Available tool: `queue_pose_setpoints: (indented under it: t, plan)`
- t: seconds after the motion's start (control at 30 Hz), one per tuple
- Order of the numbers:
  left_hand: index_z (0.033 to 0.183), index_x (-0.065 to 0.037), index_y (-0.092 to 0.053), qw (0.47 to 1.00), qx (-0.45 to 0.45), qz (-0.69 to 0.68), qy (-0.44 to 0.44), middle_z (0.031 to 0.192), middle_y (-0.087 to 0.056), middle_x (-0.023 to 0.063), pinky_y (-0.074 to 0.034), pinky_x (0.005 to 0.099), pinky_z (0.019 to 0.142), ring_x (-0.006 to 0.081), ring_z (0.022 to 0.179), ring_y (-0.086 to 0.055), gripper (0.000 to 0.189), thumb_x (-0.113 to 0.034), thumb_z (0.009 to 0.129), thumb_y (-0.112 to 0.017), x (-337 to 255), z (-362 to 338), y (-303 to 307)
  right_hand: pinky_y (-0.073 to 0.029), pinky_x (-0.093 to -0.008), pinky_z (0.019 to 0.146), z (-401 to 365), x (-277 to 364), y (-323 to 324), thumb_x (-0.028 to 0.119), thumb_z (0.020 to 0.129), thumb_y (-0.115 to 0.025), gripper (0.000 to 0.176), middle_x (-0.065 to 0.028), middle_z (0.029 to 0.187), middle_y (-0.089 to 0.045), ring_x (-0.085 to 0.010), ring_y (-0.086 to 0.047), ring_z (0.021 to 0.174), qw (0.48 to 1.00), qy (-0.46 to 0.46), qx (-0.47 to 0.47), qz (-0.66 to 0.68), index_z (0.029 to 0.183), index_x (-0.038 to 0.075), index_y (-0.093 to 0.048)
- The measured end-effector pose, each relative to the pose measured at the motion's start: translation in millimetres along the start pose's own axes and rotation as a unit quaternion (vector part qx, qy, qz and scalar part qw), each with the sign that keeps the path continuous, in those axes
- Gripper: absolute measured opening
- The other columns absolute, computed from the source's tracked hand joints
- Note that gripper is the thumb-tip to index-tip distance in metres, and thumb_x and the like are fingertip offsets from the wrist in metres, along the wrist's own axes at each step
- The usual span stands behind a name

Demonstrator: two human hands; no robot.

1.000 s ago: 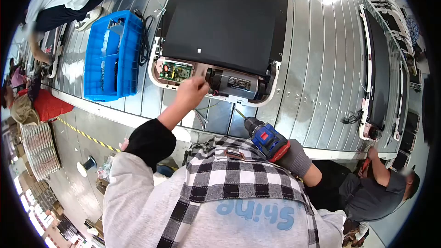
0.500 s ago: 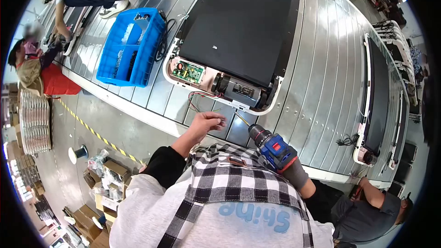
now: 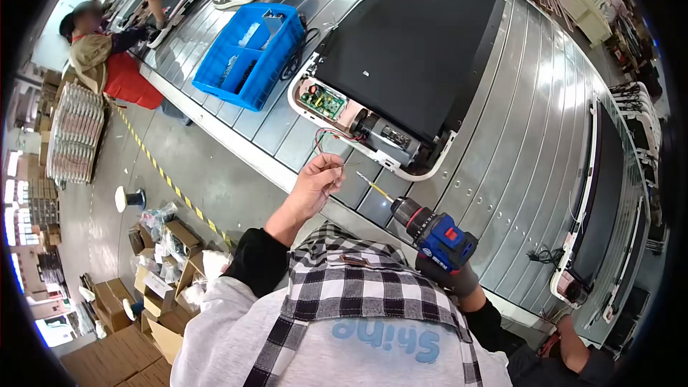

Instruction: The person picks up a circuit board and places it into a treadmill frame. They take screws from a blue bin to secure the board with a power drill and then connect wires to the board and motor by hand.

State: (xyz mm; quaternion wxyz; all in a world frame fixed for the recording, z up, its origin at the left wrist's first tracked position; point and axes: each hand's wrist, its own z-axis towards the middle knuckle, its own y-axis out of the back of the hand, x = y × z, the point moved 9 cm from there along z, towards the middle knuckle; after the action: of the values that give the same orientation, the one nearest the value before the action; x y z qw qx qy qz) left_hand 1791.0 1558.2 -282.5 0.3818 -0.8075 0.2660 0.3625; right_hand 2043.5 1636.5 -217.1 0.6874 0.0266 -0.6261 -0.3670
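My bare left hand [image 3: 317, 185] is pinched closed beside the front edge of a flat black-topped machine [image 3: 412, 50]. What its fingertips hold is too small to make out; a thin strand [image 3: 352, 164] shows beside them. Red and dark wires [image 3: 326, 136] loop from the machine toward this hand. In a dark glove, my right hand [image 3: 451, 276] grips a blue and black cordless drill [image 3: 444, 240]. The drill's long bit [image 3: 374, 186] points up-left at the machine's white frame, apart from it. A green circuit board [image 3: 322, 102] and a cylindrical motor [image 3: 390, 142] lie exposed in the front end.
A blue divided bin [image 3: 247, 57] with small parts stands left of the machine on the slatted metal conveyor [image 3: 494, 193]. Similar machines [image 3: 595, 201] lie at the right. Other people work at the upper left and lower right. Cardboard boxes [image 3: 122, 290] sit on the floor.
The view has turned, so the machine and bin sit further right. My left hand has come up closer to the wires. The drill has tilted slightly and stays in my right hand.
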Motion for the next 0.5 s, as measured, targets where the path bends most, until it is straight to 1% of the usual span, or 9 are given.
queue_pose_setpoints:
  t: [0.03, 0.07, 0.13, 0.2, 0.27, 0.3, 0.4, 0.47, 0.5]
  plan:
    - [0.099, -0.003, -0.058, 0.999, 0.009, -0.033, 0.001, 0.078, -0.058, 0.0021, -0.040, 0.0203, 0.055, 0.0077, 0.065, -0.052, 0.014, -0.003, 0.085, -0.056, 2.2, -5.1, 1.0, -0.048, -0.0385, 0.062, -4.4, -1.7, -2.0, 0.015, 0.066, -0.065, 0.030, -0.0094, 0.088, -0.060, -0.0295, -0.059, 0.079, 1.000, 0.009, 0.002, -0.005, 0.095, 0.009, -0.061]
    - [0.098, -0.003, -0.056, 0.998, 0.016, -0.059, 0.025, 0.078, -0.056, 0.0027, -0.038, 0.0207, 0.055, 0.0086, 0.066, -0.049, 0.013, -0.002, 0.085, -0.055, 7.8, -10.0, 1.6, -0.048, -0.0379, 0.064, -12.8, -13.2, -9.2, 0.014, 0.066, -0.067, 0.030, -0.0095, 0.089, -0.060, -0.0293, -0.059, 0.079, 0.995, -0.056, 0.029, 0.081, 0.095, 0.008, -0.061]
    - [0.099, -0.001, -0.056, 0.989, 0.036, -0.132, 0.061, 0.079, -0.055, 0.0035, -0.038, 0.0209, 0.056, 0.0097, 0.067, -0.048, 0.014, -0.003, 0.085, -0.054, 16.5, -17.7, -2.8, -0.048, -0.0370, 0.068, -26.9, -25.7, -15.9, 0.011, 0.066, -0.068, 0.031, -0.0098, 0.090, -0.059, -0.0291, -0.058, 0.080, 0.959, -0.171, 0.048, 0.222, 0.095, 0.007, -0.061]
    - [0.099, 0.002, -0.054, 0.977, 0.050, -0.183, 0.093, 0.079, -0.052, 0.0045, -0.037, 0.0215, 0.057, 0.0118, 0.070, -0.045, 0.016, -0.003, 0.085, -0.054, 19.2, -20.0, -13.9, -0.047, -0.0379, 0.074, -27.3, -17.6, -6.8, 0.011, 0.066, -0.071, 0.032, -0.0091, 0.091, -0.059, -0.0294, -0.058, 0.084, 0.975, -0.121, 0.020, 0.184, 0.097, 0.007, -0.062]
    - [0.099, 0.003, -0.054, 0.965, 0.092, -0.213, 0.120, 0.079, -0.050, 0.0045, -0.037, 0.0220, 0.057, 0.0122, 0.072, -0.044, 0.016, -0.004, 0.085, -0.054, 19.2, -19.7, -26.2, -0.046, -0.0390, 0.075, -17.4, 10.2, 6.5, 0.011, 0.066, -0.071, 0.033, -0.0089, 0.092, -0.059, -0.0297, -0.057, 0.086, 0.998, -0.003, -0.014, 0.062, 0.097, 0.007, -0.062]
    - [0.099, 0.004, -0.054, 0.963, 0.100, -0.213, 0.132, 0.079, -0.048, 0.0046, -0.037, 0.0225, 0.058, 0.0127, 0.073, -0.043, 0.017, -0.004, 0.084, -0.054, 17.9, -19.5, -29.2, -0.047, -0.0391, 0.074, -15.4, 15.1, 6.1, 0.011, 0.065, -0.072, 0.034, -0.0079, 0.092, -0.059, -0.0291, -0.058, 0.086, 0.999, 0.005, -0.011, 0.035, 0.097, 0.008, -0.062]
    - [0.099, 0.004, -0.054, 0.967, 0.120, -0.176, 0.140, 0.079, -0.048, 0.0043, -0.036, 0.0228, 0.058, 0.0131, 0.073, -0.043, 0.017, -0.005, 0.084, -0.054, 7.2, -15.0, -27.7, -0.047, -0.0380, 0.073, -18.4, 8.3, -15.8, 0.012, 0.064, -0.072, 0.035, -0.0068, 0.092, -0.060, -0.0286, -0.058, 0.086, 0.999, -0.033, 0.006, 0.010, 0.097, 0.011, -0.062]
    - [0.098, 0.003, -0.055, 0.966, 0.154, -0.148, 0.147, 0.078, -0.048, 0.0039, -0.035, 0.0230, 0.059, 0.0132, 0.073, -0.043, 0.016, -0.005, 0.085, -0.055, -1.8, -10.7, -21.1, -0.046, -0.0377, 0.073, -16.9, 1.1, -28.7, 0.013, 0.062, -0.073, 0.037, -0.0063, 0.093, -0.060, -0.0281, -0.058, 0.086, 0.990, -0.110, -0.008, 0.086, 0.097, 0.012, -0.063]
    - [0.098, 0.003, -0.056, 0.961, 0.179, -0.147, 0.153, 0.078, -0.048, 0.0039, -0.035, 0.0230, 0.059, 0.0132, 0.072, -0.043, 0.016, -0.006, 0.085, -0.055, -6.1, -7.8, -15.7, -0.046, -0.0377, 0.073, -13.1, 1.9, -37.3, 0.013, 0.061, -0.074, 0.038, -0.0061, 0.094, -0.060, -0.0279, -0.058, 0.086, 0.987, -0.131, -0.018, 0.095, 0.098, 0.013, -0.063]
